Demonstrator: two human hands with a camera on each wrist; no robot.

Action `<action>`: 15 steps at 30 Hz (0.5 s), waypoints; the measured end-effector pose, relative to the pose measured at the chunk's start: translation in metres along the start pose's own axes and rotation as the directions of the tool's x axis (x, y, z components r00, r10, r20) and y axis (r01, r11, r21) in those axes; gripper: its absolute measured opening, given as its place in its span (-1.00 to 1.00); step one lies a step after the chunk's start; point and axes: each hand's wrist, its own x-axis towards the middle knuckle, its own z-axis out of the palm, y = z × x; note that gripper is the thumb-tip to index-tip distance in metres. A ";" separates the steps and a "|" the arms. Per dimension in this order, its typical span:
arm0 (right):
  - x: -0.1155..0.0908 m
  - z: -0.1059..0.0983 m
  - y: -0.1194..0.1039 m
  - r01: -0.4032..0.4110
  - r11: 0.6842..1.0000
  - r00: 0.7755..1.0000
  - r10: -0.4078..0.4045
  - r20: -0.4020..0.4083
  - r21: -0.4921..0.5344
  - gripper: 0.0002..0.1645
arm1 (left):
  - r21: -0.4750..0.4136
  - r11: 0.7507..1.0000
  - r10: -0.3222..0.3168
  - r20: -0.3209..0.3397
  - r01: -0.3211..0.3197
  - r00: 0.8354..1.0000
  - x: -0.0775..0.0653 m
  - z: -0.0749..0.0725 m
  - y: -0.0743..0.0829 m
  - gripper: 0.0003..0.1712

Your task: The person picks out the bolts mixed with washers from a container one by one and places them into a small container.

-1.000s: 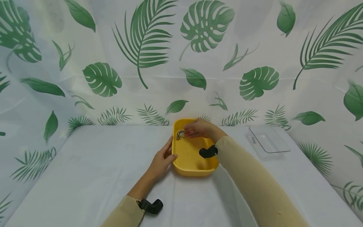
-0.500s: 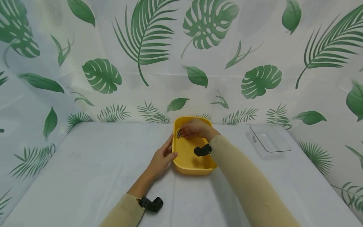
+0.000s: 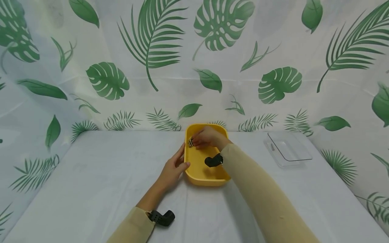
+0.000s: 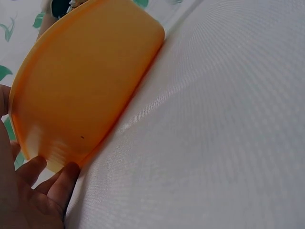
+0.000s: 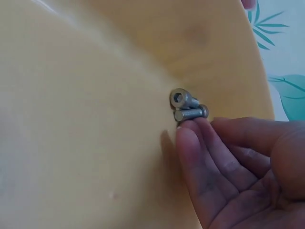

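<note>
A yellow plastic bin [image 3: 202, 165] stands on the white-covered table. My left hand [image 3: 171, 172] holds its left side, thumb on the rim and fingers along the outer wall [image 4: 86, 90]. Inside, my right hand [image 3: 208, 136] reaches to the left wall. In the right wrist view, two silver hex-socket bolts lie against the wall, one bolt [image 5: 179, 98] above the other bolt [image 5: 188, 114]. The right hand's fingertips [image 5: 188, 138] touch the lower bolt from below, and the bolts are not enclosed by the fingers. Anything behind the fingers is hidden.
A clear, see-through container [image 3: 288, 148] sits at the right rear of the table [image 3: 106, 175]. Behind the table hangs a white cloth [image 3: 170, 98] printed with green leaves. Black camera bands [image 3: 162, 218] are worn on both wrists.
My right hand has moved slightly left and lower inside the bin, toward the left wall, and the bolts have shifted a little with it. The left hand keeps its hold.
</note>
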 end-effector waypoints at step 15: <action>-0.002 0.020 -0.001 0.019 0.985 0.983 -0.050 -0.178 -0.170 -0.78 | 0.015 1.000 -0.018 -0.007 0.018 1.000 -0.001 0.002 0.003 -0.16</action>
